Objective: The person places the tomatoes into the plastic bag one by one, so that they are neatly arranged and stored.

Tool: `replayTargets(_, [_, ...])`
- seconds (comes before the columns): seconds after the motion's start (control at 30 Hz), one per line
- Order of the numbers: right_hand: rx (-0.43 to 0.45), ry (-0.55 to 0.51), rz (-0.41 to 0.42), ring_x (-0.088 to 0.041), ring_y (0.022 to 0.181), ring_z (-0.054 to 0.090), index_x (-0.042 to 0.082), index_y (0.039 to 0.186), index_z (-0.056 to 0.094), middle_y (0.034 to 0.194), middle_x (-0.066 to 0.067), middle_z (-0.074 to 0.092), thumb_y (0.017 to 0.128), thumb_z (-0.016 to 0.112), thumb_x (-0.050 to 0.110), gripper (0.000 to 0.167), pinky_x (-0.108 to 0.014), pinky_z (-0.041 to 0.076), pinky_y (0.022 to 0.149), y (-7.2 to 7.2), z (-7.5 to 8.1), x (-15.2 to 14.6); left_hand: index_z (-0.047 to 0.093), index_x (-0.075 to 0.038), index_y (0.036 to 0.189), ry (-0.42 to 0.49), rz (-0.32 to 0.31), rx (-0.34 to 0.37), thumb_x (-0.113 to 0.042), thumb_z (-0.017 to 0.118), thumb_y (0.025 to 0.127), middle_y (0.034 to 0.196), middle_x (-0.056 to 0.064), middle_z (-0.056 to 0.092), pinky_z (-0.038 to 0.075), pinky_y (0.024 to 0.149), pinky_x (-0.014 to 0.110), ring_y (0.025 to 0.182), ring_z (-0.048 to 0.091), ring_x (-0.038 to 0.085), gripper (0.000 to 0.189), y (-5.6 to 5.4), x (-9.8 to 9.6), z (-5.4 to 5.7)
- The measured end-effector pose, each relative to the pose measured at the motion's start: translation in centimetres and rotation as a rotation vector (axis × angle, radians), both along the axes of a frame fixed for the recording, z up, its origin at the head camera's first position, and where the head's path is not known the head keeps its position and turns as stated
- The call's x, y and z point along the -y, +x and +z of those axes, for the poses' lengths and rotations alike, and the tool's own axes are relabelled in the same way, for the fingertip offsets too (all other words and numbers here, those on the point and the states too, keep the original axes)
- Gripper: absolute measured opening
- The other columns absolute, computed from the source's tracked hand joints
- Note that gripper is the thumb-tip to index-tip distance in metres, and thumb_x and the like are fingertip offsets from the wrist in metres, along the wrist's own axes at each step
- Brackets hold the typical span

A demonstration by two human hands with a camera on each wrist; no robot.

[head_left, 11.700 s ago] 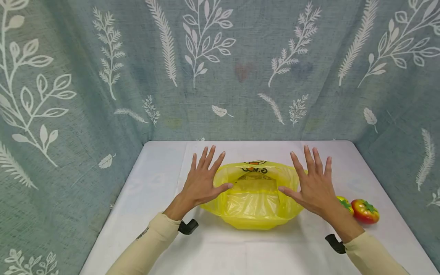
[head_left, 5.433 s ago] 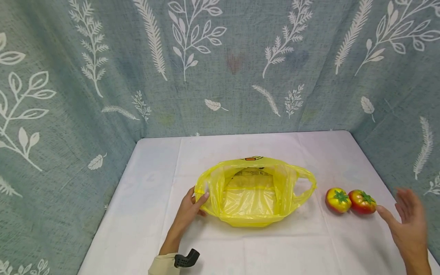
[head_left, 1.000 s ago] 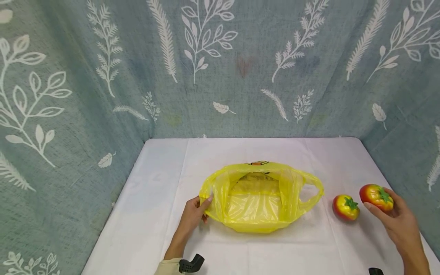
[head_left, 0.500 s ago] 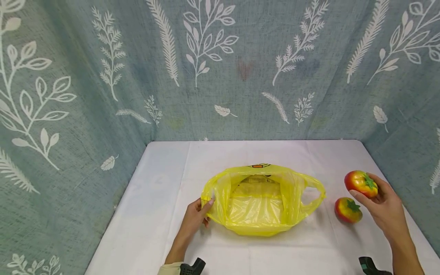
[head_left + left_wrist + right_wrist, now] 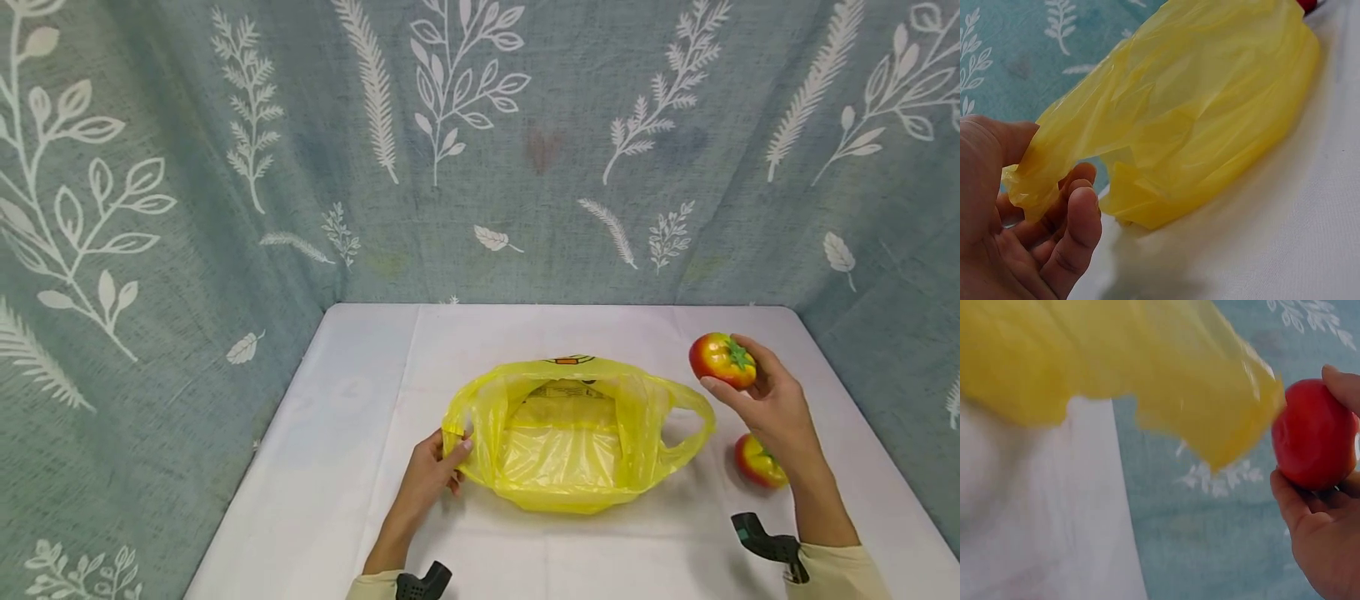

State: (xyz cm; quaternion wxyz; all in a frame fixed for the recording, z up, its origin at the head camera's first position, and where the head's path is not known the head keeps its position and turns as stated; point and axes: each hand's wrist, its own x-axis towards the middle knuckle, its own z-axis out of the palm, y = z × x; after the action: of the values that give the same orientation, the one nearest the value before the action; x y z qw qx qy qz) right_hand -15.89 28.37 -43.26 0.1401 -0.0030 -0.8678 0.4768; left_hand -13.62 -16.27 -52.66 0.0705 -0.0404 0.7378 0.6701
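Note:
A yellow plastic bag [image 5: 562,492] stands with its mouth spread wide on the white-covered table. My left hand [image 5: 423,479] pinches its left handle loop; in the left wrist view the thumb presses the gathered plastic [image 5: 1041,169] against curled fingers. My right hand [image 5: 772,400] holds a red and yellow toy tomato [image 5: 722,360] with a green leafy top, raised just beyond the bag's right handle. In the right wrist view the tomato [image 5: 1313,434] shows its smooth red underside. A second toy tomato [image 5: 757,462] lies on the table, partly hidden by my right forearm.
The white cloth [image 5: 360,400] covers the table to both sides of the bag. Blue-green curtains [image 5: 480,150] with white leaf patterns hang behind the table and at its sides. Black wrist camera mounts [image 5: 772,542] sit on both wrists.
Over the last second my right hand has carried the held tomato left and up, toward the bag's right handle. My left hand keeps its pinch on the left handle. The other tomato stays put.

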Motion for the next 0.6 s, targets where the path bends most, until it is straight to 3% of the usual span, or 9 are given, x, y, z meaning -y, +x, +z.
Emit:
replayTargets(0.23, [-0.035,-0.02,0.128,-0.037,0.126,0.049,0.006,0.155,0.034,0.149,-0.019,0.044,0.093,0.076,0.022,0.077,-0.006,0.041,0.092,-2.0,0.9,3.1,0.063,0.001,0.118,-0.01,-0.009,-0.025,-0.024,0.07,0.098,0.073,0.004,0.062,0.05,0.044,0.027,0.057,0.056,0.021,0.032,0.1,0.4,0.0])
replayTargets(0.43, [-0.06,-0.037,0.242,-0.026,0.119,0.05,0.002,0.153,0.036,0.146,-0.021,0.045,0.093,0.076,0.016,0.073,-0.004,0.041,0.09,-3.4,1.6,5.4,0.058,0.001,0.099,0.007,0.002,-0.026,-0.024,0.067,0.1,0.07,0.005,0.061,0.048,0.043,0.025,0.055,0.055,0.018,0.026,0.3,0.6,0.3])
replayTargets(0.6, [-0.037,-0.059,0.324,-0.023,0.119,0.05,0.002,0.152,0.036,0.146,-0.02,0.045,0.094,0.075,0.016,0.072,-0.006,0.043,0.091,-4.4,1.7,7.1,0.049,-0.003,0.085,0.034,0.021,-0.03,-0.023,0.066,0.101,0.063,0.004,0.05,0.047,0.041,0.026,0.054,0.055,0.022,0.031,0.4,0.7,0.3])
